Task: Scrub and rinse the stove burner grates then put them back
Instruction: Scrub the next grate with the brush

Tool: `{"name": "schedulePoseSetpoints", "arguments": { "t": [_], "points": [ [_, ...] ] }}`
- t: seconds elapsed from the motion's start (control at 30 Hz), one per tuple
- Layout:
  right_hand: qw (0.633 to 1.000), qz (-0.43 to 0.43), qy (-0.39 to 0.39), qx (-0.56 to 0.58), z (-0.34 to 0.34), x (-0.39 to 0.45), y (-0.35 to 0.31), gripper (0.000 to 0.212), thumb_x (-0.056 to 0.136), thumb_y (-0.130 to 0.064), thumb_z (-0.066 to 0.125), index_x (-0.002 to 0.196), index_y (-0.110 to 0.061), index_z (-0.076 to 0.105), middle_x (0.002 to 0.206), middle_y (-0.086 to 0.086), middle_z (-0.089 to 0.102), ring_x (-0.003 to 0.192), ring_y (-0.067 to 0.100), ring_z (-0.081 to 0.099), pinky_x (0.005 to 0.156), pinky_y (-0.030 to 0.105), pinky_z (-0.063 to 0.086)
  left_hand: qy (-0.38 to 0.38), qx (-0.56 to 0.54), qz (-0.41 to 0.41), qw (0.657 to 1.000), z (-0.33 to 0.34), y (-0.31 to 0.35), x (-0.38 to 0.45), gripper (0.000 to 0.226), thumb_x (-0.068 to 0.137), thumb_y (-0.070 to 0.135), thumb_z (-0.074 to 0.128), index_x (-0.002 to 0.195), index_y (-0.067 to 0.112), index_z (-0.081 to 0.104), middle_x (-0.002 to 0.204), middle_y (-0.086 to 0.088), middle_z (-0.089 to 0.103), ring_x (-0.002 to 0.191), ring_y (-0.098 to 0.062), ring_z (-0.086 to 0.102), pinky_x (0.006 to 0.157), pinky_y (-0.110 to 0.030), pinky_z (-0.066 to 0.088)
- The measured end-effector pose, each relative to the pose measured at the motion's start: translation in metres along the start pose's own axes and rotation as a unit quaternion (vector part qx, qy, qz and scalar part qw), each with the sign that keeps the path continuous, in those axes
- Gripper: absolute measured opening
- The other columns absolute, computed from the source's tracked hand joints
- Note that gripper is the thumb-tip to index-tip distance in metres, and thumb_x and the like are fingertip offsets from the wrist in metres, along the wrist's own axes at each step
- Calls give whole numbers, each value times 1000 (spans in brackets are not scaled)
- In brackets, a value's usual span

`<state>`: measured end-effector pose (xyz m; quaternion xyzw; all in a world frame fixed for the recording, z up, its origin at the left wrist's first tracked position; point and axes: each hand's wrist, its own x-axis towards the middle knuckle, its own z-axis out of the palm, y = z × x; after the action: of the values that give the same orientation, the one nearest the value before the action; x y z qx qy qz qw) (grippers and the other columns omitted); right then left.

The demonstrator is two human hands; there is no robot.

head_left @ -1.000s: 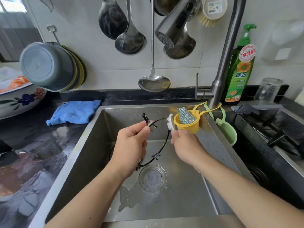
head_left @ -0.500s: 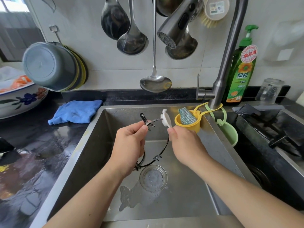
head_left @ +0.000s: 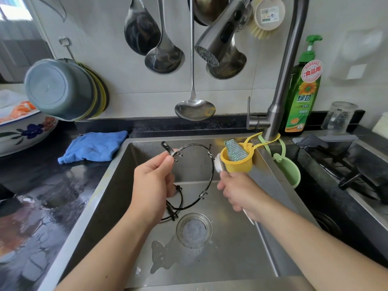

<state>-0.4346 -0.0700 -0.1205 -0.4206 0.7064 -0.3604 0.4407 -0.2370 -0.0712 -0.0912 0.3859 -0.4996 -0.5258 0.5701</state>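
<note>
A thin black ring-shaped burner grate [head_left: 211,175] with small prongs is held upright over the steel sink [head_left: 231,259]. My left hand [head_left: 153,185] pinches the ring's upper left prong, which carries white foam. My right hand [head_left: 241,194] grips a small white brush [head_left: 218,163], whose head touches the ring's right side. A second black ring [head_left: 170,216] shows just below my left hand, partly hidden by it. No water runs from the tap head [head_left: 212,49].
A yellow cup with a green scourer [head_left: 237,158] and a green cup [head_left: 287,171] hang from the tap base. A blue cloth [head_left: 94,147] lies on the wet black counter. The stove [head_left: 346,164] is at right, the soap bottle [head_left: 302,91] behind it. Ladles hang above.
The ring has turned to face me more fully. The brush has moved from the ring's top down to its right side.
</note>
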Motion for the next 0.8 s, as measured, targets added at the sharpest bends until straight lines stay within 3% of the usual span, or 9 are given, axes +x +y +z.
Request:
{"name": "schedulePoseSetpoints", "arguments": {
  "t": [0.13,0.23,0.37,0.43,0.5,0.6,0.67,0.7,0.8],
  "points": [
    [993,-30,42,105,-10,6,-3,28,104,-39,45,99,-16,62,87,3,60,52,12,33,41,22,28,23,-54,-38,998,-10,-1,5,32,105,9,43,75,20,39,61,2,17,51,-12,12,44,-23,15],
    [987,-41,-14,158,-9,2,-6,20,105,-32,50,114,-19,61,109,2,70,45,9,30,42,24,36,18,-123,-82,989,-16,-5,8,9,102,13,41,101,20,46,60,6,16,51,-11,10,42,-24,15],
    [987,-107,-27,113,0,1,-4,20,105,-26,49,102,-13,65,90,-1,72,47,6,39,53,30,46,25,-153,-99,983,-15,-9,11,16,101,11,40,99,14,55,58,5,18,48,-10,15,40,-21,22],
    [983,-164,1,83,-3,2,-3,23,104,-24,51,92,-9,63,72,-2,62,49,10,42,56,32,44,64,-93,-125,986,-13,-16,13,24,103,11,41,96,8,64,59,2,28,50,-13,25,44,-23,27],
    [974,-223,7,46,-8,2,-4,23,104,-20,51,90,-3,59,65,-3,54,53,11,42,54,26,39,119,46,-166,978,-17,-27,17,23,100,10,46,91,6,66,62,-2,44,52,-17,38,47,-25,35],
    [949,-307,-29,-70,-9,-3,-4,21,104,-20,51,86,-10,56,63,-7,48,58,8,41,57,23,36,134,308,-168,927,-25,-33,19,24,93,18,58,116,17,65,101,-3,64,80,-20,61,67,-31,50],
    [934,-329,-62,-125,-5,-4,-2,22,103,-24,51,83,-16,53,64,-7,45,61,10,40,61,31,35,97,352,-100,925,-26,-27,18,39,93,26,59,132,31,58,129,3,59,110,-17,61,91,-38,53],
    [932,-331,-71,-130,-5,-4,-1,22,103,-25,51,83,-16,53,65,-6,44,62,11,39,61,34,34,70,346,-64,933,-23,-22,16,38,95,28,59,132,33,60,131,8,59,115,-12,59,95,-33,50],
    [937,-322,-86,-104,-8,-4,-2,21,103,-23,52,84,-16,54,65,-6,44,62,11,39,62,35,35,-23,331,-3,943,-14,-17,8,24,99,29,61,120,33,71,106,19,71,97,5,63,81,-15,43]
  ]
}}
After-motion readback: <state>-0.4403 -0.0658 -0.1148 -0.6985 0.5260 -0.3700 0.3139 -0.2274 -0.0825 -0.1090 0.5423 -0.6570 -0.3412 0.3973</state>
